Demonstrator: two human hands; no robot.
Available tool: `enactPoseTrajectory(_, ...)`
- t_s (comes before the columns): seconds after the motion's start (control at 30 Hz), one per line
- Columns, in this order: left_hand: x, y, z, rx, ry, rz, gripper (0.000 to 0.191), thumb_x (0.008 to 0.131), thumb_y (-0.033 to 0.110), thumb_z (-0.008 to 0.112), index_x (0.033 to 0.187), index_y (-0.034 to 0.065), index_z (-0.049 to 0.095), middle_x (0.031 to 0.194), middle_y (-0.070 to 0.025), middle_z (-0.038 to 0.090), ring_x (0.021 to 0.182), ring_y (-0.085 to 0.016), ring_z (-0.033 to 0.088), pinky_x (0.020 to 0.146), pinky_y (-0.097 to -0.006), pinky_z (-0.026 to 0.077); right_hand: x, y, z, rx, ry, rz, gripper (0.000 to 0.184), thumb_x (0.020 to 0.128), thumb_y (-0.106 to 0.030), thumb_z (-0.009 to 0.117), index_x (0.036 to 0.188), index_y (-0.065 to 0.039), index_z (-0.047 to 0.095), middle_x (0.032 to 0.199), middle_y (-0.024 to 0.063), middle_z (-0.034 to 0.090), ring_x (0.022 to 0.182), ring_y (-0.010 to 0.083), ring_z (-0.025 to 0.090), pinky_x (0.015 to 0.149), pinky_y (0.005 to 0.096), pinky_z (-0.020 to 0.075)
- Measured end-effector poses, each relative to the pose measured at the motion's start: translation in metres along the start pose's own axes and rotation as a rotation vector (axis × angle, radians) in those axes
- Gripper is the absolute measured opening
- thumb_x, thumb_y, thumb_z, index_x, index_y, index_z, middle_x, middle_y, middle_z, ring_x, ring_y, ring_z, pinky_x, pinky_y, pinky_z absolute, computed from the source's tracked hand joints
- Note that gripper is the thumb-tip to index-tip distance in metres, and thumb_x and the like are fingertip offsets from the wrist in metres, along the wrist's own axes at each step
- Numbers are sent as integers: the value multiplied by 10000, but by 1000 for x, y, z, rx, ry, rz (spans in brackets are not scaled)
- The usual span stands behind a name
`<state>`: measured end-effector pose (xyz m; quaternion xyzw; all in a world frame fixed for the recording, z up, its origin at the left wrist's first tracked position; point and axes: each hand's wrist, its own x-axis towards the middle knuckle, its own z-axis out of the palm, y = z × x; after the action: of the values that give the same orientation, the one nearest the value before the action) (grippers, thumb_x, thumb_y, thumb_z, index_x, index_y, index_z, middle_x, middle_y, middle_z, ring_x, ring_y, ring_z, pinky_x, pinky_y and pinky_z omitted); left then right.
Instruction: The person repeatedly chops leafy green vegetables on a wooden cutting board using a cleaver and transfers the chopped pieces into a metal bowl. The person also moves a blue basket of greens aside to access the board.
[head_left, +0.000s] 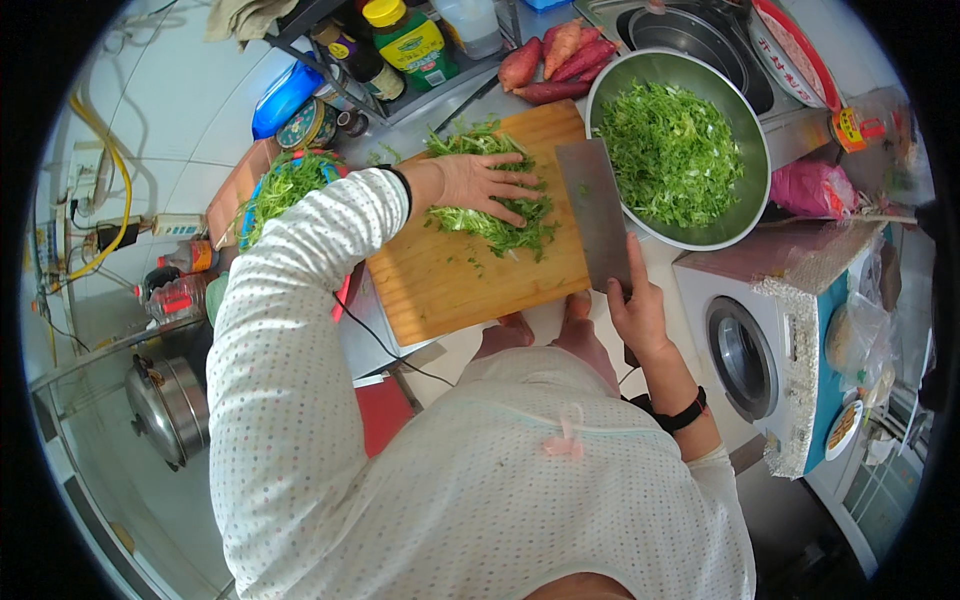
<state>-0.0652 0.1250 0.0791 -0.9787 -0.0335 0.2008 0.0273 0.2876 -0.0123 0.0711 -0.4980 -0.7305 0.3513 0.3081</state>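
My left hand (484, 186) lies flat, fingers spread, on a heap of leafy greens (517, 229) on a wooden cutting board (450, 292). In my right hand (637, 311) is a broad-bladed cleaver (596, 214), held at the board's right edge with a few green bits on its blade. Just right of the blade stands a large metal bowl (763, 169) full of chopped greens (667, 154). More uncut greens (289, 187) fill a blue-rimmed basket at the left, partly hidden behind my left sleeve. The cleaver's handle is hidden in my hand.
Red-skinned sweet potatoes (559, 64) lie behind the board, beside a sink (690, 37). A rack with bottles (412, 45) stands at the back left. A red-rimmed basin (795, 52) is at the back right, a pink bag (814, 187) below it. A washing machine (739, 352) stands at the right.
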Motion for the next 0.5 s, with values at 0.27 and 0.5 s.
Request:
enactPoseTrajectory(0.27, 37, -19, 26, -1, 71, 216, 430, 806, 89, 586, 1221, 159, 501, 1416, -112, 449, 1418, -277, 332, 1221, -515, 173, -2, 3, 5, 40, 20, 41, 772, 874, -15, 589, 1554, -128, 244, 737, 222, 638, 646, 416, 623, 576, 473, 479)
enactPoseTrajectory(0.5, 24, 33, 33, -164, 210, -186, 258, 743, 67, 606, 994, 89, 549, 975, -89, 611, 984, -284, 619, 1101, -424, 397, 4, 5, -1, 3, -17, -7, 770, 873, -42, 573, 1556, -133, 230, 735, 226, 638, 661, 434, 618, 609, 509, 481)
